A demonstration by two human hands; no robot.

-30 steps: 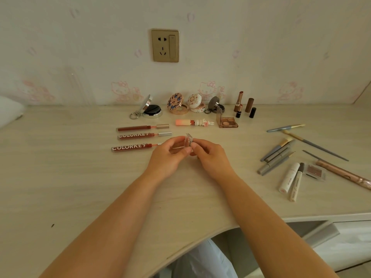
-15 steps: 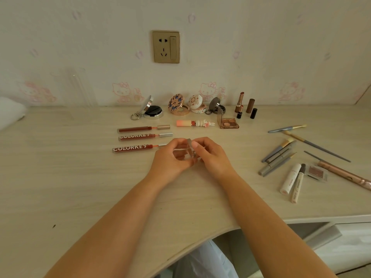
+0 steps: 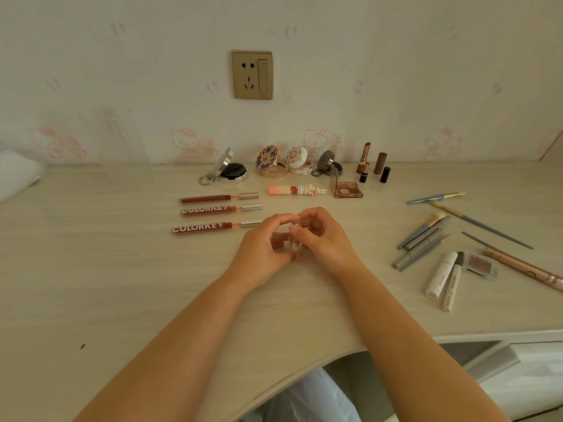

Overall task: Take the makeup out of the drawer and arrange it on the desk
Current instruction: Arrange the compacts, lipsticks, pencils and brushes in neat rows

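Together, both hands (image 3: 297, 239) pinch a small clear plastic case (image 3: 294, 239).

Desk (image 3: 91, 269) pale beige woodgrain. Three lip gloss tubes (image 3: 202, 229) dark red w/ white lettering, silver caps. Wall (image 3: 396, 71) cream w/ pink cat print; socket (image 3: 252, 75) gold.

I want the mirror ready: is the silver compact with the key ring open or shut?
Open. The silver compact has its lid tilted up behind the black puff in the base.
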